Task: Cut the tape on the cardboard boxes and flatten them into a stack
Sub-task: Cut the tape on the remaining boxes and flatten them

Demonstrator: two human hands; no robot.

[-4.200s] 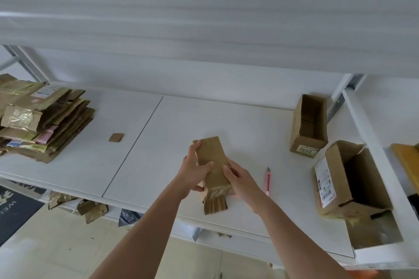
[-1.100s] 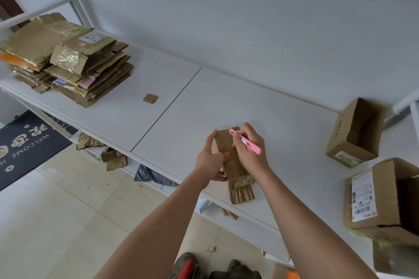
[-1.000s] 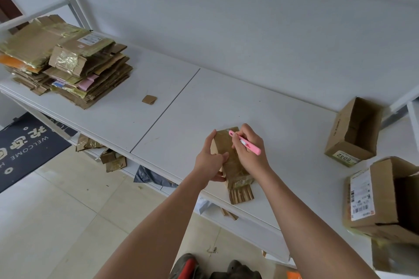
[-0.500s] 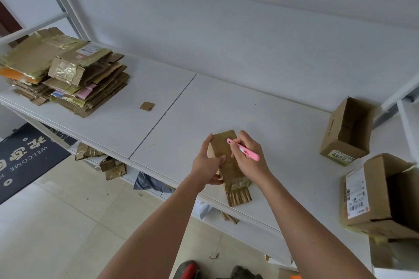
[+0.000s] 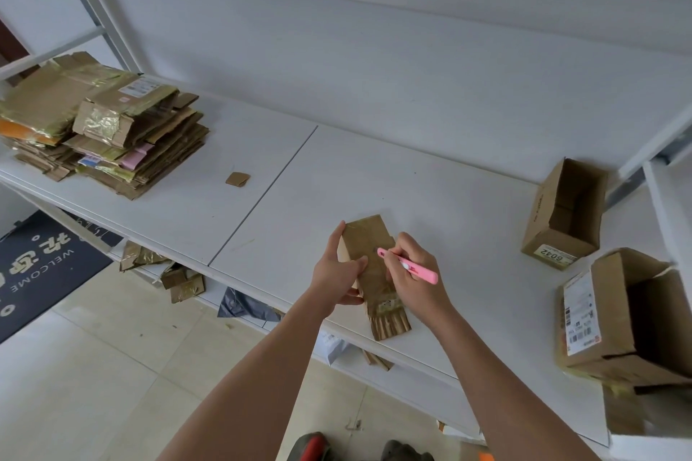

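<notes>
Low in the middle of the frame, a small taped cardboard box (image 5: 369, 262) sits near the front edge of the white shelf (image 5: 374, 176), its ragged end flaps pointing toward the bottom of the picture. The left hand (image 5: 337, 273) grips its left side, thumb curled over the top face and fingers wrapped along the edge. The right hand (image 5: 412, 273) pinches a pink utility knife (image 5: 410, 266) like a pen, fingers curled tight round the handle, and the tip touches the box's top face, right beside the left thumb. Out to the right edge, an open box with a "6042" label (image 5: 565, 213) lies on its side, mouth facing the camera, and just below it a larger open box with a shipping label (image 5: 614, 314) sits at the lower right. A small cardboard scrap (image 5: 237, 179) lies alone, left of centre on the shelf. In the upper left stands the stack of flattened boxes (image 5: 108, 127), shiny tape showing on several layers. Under the shelf, crumpled cardboard pieces (image 5: 164, 269) rest on a lower level, and a dark welcome mat (image 5: 33, 258) lies on the tiled floor at the left edge.
</notes>
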